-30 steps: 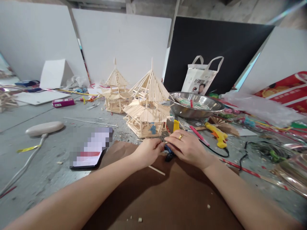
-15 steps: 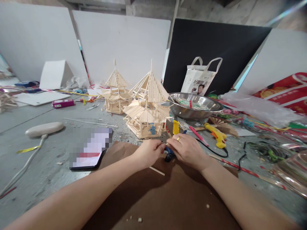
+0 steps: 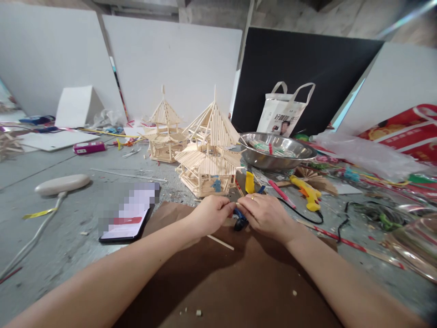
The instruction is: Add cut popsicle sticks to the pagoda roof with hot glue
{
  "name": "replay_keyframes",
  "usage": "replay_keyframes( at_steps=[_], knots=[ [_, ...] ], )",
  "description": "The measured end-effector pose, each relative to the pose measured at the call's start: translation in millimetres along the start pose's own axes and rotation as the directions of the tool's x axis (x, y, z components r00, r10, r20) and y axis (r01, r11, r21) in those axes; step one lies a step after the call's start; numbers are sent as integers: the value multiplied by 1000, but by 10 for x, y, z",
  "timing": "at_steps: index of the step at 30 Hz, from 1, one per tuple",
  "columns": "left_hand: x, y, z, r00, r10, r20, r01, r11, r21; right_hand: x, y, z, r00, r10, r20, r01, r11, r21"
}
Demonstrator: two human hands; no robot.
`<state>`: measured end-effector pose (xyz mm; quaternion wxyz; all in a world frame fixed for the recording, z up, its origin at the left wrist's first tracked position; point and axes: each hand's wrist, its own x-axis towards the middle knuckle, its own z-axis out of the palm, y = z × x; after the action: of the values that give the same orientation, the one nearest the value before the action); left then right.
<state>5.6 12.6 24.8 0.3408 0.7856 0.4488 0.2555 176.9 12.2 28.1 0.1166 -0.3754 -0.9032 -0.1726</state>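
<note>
My left hand (image 3: 214,212) is closed in a pinch, thumb against fingers, and what it grips is hidden. Facing it, my right hand (image 3: 268,213), with a ring on one finger, is closed too; a tiny pale tip, perhaps of a wooden stick, shows at its fingertips. Between and below the hands is a blue and black tool (image 3: 240,221), partly covered by the right hand. A loose wooden stick (image 3: 221,243) lies on the brown sheet (image 3: 235,282) under my wrists. Just beyond my hands stands a pavilion model of wooden sticks (image 3: 210,159).
A second stick pavilion (image 3: 165,132) stands behind. To the left are a phone (image 3: 131,212) and a white corded device (image 3: 63,184). Rightward lie a yellow glue gun (image 3: 307,193), a pink pen-like stick (image 3: 282,193) and a steel bowl (image 3: 280,161). Bits of wood (image 3: 199,313) litter the sheet.
My fingers have shifted slightly, and the right hand's fingers are drawn a little closer together. The loose stick on the sheet shows slightly more of its length.
</note>
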Motion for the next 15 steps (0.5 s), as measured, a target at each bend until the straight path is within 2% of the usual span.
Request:
replay_keyframes(
  at_steps=[3,5,8,10,12,15],
  knots=[
    [-2,-30,-95,991,25,133,-39,993,108,10,-7,-39,993,-58,100,48,993,105],
    [-7,-62,-154,968,46,246,-85,985,152,20,-27,-82,977,-86,196,46,978,202],
    [-26,-88,-200,905,86,417,-169,972,165,40,-44,-148,934,-123,336,-4,935,355],
    [-40,-81,-196,862,116,493,-221,962,159,52,-16,-165,913,-120,390,-57,909,413],
    [-48,-67,-179,856,128,501,-250,950,185,57,45,-150,912,-57,406,-141,886,443],
    [-39,-70,-156,928,109,355,-235,913,332,51,148,-94,931,52,363,-257,798,545]
  ],
)
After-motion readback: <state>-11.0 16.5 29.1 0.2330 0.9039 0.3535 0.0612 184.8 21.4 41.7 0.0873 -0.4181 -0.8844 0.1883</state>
